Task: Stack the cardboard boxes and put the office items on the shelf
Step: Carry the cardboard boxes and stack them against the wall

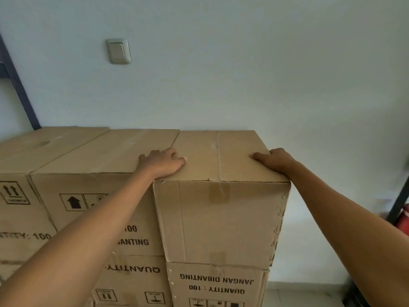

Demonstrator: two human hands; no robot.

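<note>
A plain cardboard box [221, 218] with brown tape on its seam sits on top of the right-hand stack, above a box printed upside down [217, 284]. My left hand [162, 161] rests on the top box's left edge, thumb lying on the lid and fingers down in the gap beside the neighbouring box [106, 156]. My right hand [273, 159] lies on the box's right top edge, thumb on the lid, fingers over the right side and hidden.
Two more stacked boxes [24, 207] stand to the left against the white wall, level with the top box. A light switch [118, 50] is on the wall. Dark shelf frames rise at the far left [17, 85] and far right [398, 202], with a red item [404, 220].
</note>
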